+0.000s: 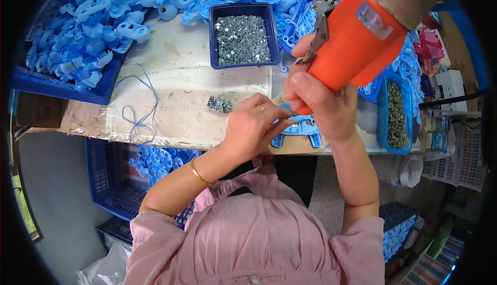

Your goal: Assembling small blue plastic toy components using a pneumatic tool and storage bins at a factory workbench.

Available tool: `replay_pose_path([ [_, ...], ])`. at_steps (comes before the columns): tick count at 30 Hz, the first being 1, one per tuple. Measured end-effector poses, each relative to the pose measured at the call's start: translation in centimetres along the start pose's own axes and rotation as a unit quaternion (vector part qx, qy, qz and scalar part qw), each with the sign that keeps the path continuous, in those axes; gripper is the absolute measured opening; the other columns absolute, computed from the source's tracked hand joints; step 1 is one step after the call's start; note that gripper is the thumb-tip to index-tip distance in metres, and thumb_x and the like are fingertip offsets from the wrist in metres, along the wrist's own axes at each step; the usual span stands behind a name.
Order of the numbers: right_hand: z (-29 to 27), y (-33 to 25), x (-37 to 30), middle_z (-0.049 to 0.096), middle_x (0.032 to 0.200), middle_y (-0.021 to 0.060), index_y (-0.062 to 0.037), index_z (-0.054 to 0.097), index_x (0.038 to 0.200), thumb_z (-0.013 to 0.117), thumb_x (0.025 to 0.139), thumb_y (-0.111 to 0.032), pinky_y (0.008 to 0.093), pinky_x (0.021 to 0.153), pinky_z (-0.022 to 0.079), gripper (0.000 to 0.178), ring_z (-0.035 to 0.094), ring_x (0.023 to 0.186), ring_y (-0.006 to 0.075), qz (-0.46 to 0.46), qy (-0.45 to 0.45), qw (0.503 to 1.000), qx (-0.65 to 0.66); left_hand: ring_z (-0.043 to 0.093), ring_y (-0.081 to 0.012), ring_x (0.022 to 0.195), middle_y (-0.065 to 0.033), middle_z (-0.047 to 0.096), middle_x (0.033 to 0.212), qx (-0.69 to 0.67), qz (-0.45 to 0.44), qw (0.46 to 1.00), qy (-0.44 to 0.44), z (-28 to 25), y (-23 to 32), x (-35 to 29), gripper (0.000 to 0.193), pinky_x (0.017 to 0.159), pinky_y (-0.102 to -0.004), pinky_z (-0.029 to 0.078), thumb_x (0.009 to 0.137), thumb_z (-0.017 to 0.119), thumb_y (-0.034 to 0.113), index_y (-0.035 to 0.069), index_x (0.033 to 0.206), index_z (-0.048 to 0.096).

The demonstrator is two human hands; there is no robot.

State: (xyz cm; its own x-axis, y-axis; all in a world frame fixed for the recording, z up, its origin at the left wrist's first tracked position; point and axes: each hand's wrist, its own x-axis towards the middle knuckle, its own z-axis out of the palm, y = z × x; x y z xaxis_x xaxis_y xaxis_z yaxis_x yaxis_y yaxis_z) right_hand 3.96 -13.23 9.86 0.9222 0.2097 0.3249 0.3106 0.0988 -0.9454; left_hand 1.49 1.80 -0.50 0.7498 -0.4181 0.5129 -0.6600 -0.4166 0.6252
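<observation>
My right hand [331,104] is wrapped round an orange-red power screwdriver [362,41] with a metal lever on its side. The tool points down at a light-blue plastic part [309,128], which lies on a tan board [297,147] near the table's front edge. My left hand [251,124], with a ring on one finger, has its thumb and fingertips pinched together at that part's left side, close under the tool's tip. What those fingertips hold, if anything, is too small to make out. A small heap of metal pieces [219,105] sits left of my left hand.
A dark-blue tray [213,47] of small metal pieces stands behind my hands. Light-blue plastic parts [103,21] are heaped at the back and left. On the right is a blue bin [383,114] of screws. Blue string [150,96] lies on the left; a crate [106,194] stands below.
</observation>
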Motion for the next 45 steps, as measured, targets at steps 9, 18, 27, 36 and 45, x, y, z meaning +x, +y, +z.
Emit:
replay_pose_path([
  [9, -0.2, 3.6, -1.0, 0.06, 0.075, 0.0053, 0.0009, 0.05, 0.116, 0.062, 0.088, -0.007, 0.0229, 0.051, 0.044, 0.031, 0.054, 0.058, 0.0079, 0.012, 0.044, 0.999, 0.006, 0.053, -0.032, 0.12, -0.0102, 0.06, 0.128, 0.069, -0.068, 0.995, -0.034, 0.3, 0.5, -0.4, 0.074, 0.101, -0.0442, 0.043, 0.067, 0.085, 0.034, 0.009, 0.131, 0.056],
  [18, 0.2, 4.5, -1.7, 0.059, 0.075, 0.0051, 0.0011, 0.049, 0.112, 0.062, 0.088, -0.007, 0.0238, 0.053, 0.047, 0.028, 0.055, 0.059, 0.0084, 0.022, 0.076, 0.997, 0.02, 0.054, -0.0313, 0.119, -0.0095, 0.06, 0.128, 0.089, -0.064, 0.993, -0.033, 1.2, 0.2, -0.7, 0.071, 0.102, -0.0434, 0.043, 0.068, 0.083, 0.033, 0.006, 0.129, 0.057],
  [27, 0.0, 5.6, -1.9, 0.06, 0.074, 0.005, -0.002, 0.052, 0.1, 0.061, 0.088, -0.004, 0.0222, 0.054, 0.048, 0.015, 0.056, 0.059, 0.0079, -0.013, 0.097, 0.995, -0.019, 0.053, -0.0313, 0.12, -0.0106, 0.06, 0.127, 0.116, -0.067, 0.99, -0.042, 1.3, 0.3, -0.5, 0.073, 0.103, -0.0442, 0.042, 0.066, 0.084, 0.034, 0.004, 0.127, 0.057],
  [36, 0.3, -1.4, 0.6, 0.066, 0.092, 0.0079, 0.0039, 0.055, 0.125, 0.073, 0.093, -0.024, 0.0274, 0.074, 0.052, 0.046, 0.064, 0.08, 0.0115, -0.056, -0.055, 0.994, -0.076, 0.051, -0.0367, 0.122, -0.0154, 0.058, 0.129, 0.12, -0.05, 0.991, -0.041, 0.1, 0.3, -1.3, 0.073, 0.105, -0.0473, 0.04, 0.072, 0.082, 0.04, 0.0, 0.128, 0.056],
  [45, -7.9, -9.8, 13.3, 0.066, 0.121, 0.0118, 0.0041, 0.042, 0.144, 0.069, 0.096, -0.035, 0.0343, 0.09, 0.05, 0.068, 0.064, 0.105, 0.0238, -0.298, 0.065, 0.932, -0.197, 0.053, -0.0344, 0.122, -0.0119, 0.059, 0.13, 0.07, 0.012, 0.995, -0.072, 0.2, 3.0, -0.4, 0.052, 0.102, -0.045, 0.044, 0.076, 0.08, 0.02, 0.006, 0.122, 0.061],
])
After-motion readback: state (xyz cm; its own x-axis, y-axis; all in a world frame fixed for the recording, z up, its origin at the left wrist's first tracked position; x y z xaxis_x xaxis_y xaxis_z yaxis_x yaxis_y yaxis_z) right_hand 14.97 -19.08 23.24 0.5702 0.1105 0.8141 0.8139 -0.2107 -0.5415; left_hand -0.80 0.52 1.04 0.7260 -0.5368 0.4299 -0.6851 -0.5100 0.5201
